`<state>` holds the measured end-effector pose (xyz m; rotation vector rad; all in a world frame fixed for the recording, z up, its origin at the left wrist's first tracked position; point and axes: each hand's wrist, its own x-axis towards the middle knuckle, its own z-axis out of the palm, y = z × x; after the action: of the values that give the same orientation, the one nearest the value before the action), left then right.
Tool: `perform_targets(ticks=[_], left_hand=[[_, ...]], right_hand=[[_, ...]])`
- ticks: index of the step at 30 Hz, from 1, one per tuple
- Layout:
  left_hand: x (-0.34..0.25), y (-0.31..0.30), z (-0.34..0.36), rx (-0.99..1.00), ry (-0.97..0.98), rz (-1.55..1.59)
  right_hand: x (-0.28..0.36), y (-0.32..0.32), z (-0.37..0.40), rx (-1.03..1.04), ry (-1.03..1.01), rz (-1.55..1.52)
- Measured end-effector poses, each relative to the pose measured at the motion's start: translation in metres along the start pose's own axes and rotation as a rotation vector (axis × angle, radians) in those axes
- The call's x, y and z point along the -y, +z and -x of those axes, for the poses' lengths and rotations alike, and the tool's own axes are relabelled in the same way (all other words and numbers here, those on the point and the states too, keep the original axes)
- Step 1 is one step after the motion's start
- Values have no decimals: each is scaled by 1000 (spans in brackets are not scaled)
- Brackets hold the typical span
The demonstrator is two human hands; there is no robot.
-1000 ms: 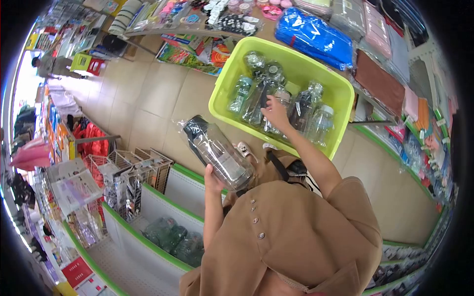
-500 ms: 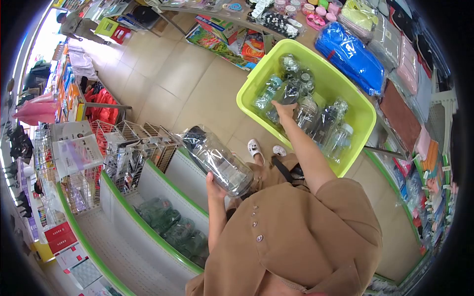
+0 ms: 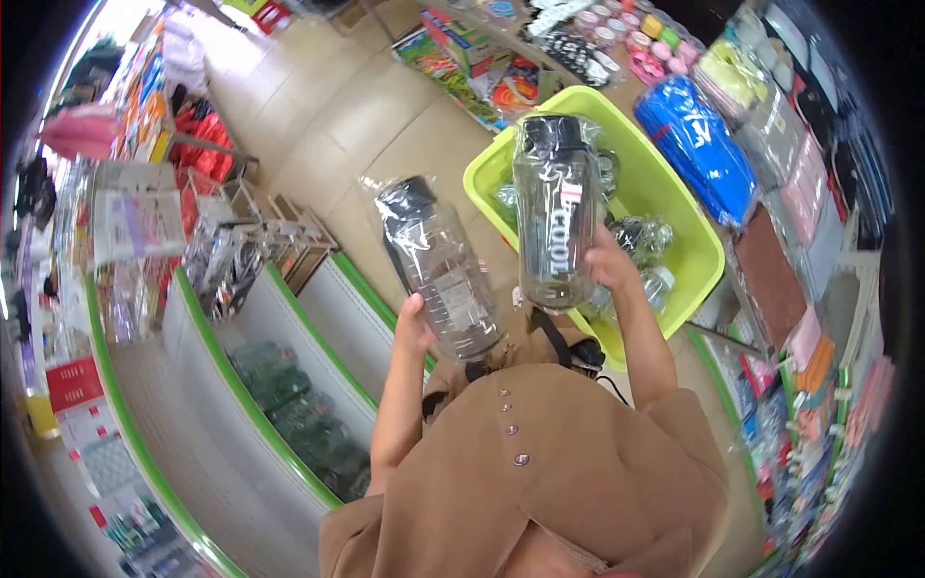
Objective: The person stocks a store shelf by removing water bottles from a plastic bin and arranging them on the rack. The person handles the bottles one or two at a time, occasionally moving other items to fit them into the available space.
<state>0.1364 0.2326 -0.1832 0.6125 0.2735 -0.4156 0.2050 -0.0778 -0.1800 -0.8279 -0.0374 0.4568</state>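
My left hand (image 3: 415, 326) is closed around a clear water bottle (image 3: 445, 275) with a black lid, wrapped in clear plastic and tilted a little. In my right hand (image 3: 609, 262) is a second water bottle (image 3: 556, 217), also clear with a black lid and plastic wrap, with "COOL" printed down its side. It is held upright above the near left part of a lime-green tub (image 3: 701, 275). Several wrapped bottles (image 3: 644, 236) lie inside the tub, partly hidden behind the bottle and my right hand.
Green-edged shelves (image 3: 226, 453) stand at my left, one with several greenish wrapped bottles (image 3: 299, 409). Wire baskets (image 3: 217, 226) are beyond them. Right of the tub, a display table holds a blue wrapped package (image 3: 699, 144) and folded goods. Tiled floor (image 3: 337, 125) runs ahead.
My right hand has come up out of the tub with a bottle. My left hand still holds its bottle, now more upright. The view has shifted, and the distant person is mostly out of view.
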Motion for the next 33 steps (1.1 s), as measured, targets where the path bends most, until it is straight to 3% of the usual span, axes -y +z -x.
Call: perform_targets(ticks=[4, 6, 10, 12, 13, 14, 15, 16, 18, 20, 23, 25, 26, 31, 33], left_hand=[[9, 3, 30, 33, 98, 35], [11, 13, 50, 71, 168, 36], [14, 5, 107, 83, 282, -15], [26, 2, 140, -59, 377, -57], [33, -8, 173, -147, 424, -71], [44, -15, 204, -250, 470, -38], [57, -20, 232, -357, 515, 8], [68, -30, 260, -367, 634, 18], [88, -50, 316, -267, 774, 54], [86, 5, 306, -320, 854, 43], [105, 42, 327, -519, 980, 159], [120, 61, 339, -502, 1042, 136], [111, 14, 352, -518, 1086, 167], [162, 3, 419, -601, 1263, 246], [178, 2, 451, -663, 1334, 231]], right_hand=[[5, 35, 3, 207, 189, 55], [-8, 50, 1, 263, 131, 34], [-43, 69, -9, 470, 204, 129], [-48, 83, -7, 496, 258, 272], [-91, 65, -19, 662, 243, 247], [-100, 53, -19, 569, 487, 308], [-126, 70, -17, 736, 589, 224], [-144, 108, -3, 778, 597, 213], [-180, 169, 26, 790, 587, 195], [-139, 183, 3, 906, 680, 278], [-141, 225, 10, 1020, 696, 282], [-134, 246, 16, 1145, 731, 320], [-181, 279, 1, 1192, 758, 392], [-212, 396, 81, 1456, 828, 351], [-249, 430, 108, 1539, 729, 326]])
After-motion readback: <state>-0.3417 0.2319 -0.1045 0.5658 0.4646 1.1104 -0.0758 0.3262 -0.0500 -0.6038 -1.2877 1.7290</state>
